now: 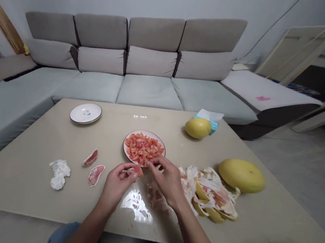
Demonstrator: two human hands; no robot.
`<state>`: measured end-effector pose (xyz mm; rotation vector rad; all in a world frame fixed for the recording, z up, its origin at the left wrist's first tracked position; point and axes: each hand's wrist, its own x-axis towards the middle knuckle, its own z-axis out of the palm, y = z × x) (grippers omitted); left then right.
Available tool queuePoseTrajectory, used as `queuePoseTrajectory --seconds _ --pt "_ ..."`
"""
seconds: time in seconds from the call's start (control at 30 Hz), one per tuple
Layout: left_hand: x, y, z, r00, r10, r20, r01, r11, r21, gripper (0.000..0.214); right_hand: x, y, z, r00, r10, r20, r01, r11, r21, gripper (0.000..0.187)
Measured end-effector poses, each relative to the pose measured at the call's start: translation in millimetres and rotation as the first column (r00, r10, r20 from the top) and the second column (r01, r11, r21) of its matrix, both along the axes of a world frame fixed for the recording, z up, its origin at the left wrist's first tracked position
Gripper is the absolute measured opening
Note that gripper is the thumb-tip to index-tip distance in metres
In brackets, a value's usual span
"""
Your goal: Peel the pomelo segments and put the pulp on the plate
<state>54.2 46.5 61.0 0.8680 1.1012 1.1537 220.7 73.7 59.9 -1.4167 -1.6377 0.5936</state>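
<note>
- Pink pomelo piece (136, 171): pinched between thumb and fingertips of the left hand (117, 185), just off the near rim of the round plate (124, 150).
- Long axis of the piece: roughly sideways across the body, with the free end toward the right hand (167, 181).
- Right hand: fingers pressed together and pointing down at the plate's near rim, just beside the piece and nearer the plate's middle than the left hand; cannot tell whether those fingers pinch anything, as the tips are hidden.
- On the round plate: a heap of small pomelo chunks (143, 148).
- Left of the plate, on the beige table (35, 181): two pale pink membrane strips (91, 158) and a crumpled white tissue (59, 174).
- Far left of the plate: a smaller white plate (85, 113) with a printed mark.
- Right of the plate: a heap of yellow peel (213, 193) beside a whole yellow pomelo (241, 175).
- Beyond the plate to the right: a second whole pomelo (198, 128) against a tissue box (214, 127).
- Behind the plate, past the table edge: a long grey sofa (148, 92).
</note>
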Motion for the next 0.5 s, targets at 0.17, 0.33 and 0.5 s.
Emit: queuePoseTrajectory --seconds 0.17,0.33,0.5 --pt "0.2 -3.3 -2.3 0.996 -0.09 -0.027 0.09 0.996 -0.009 0.025 -1.6 -32.0 6.3 0.956 0.102 -0.276 -0.171 0.956 -0.239 0.024" --pt "0.3 -4.2 -4.7 0.987 -0.163 0.014 0.163 0.987 0.01 0.024 -3.4 -40.5 6.4 0.934 0.151 -0.324 -0.22 0.957 -0.189 0.014" --pt "0.3 -3.9 -2.8 0.985 -0.171 0.029 0.171 0.985 0.02 0.023 -1.3 -39.5 6.9 0.905 0.156 -0.395 -0.238 0.956 -0.169 0.014"
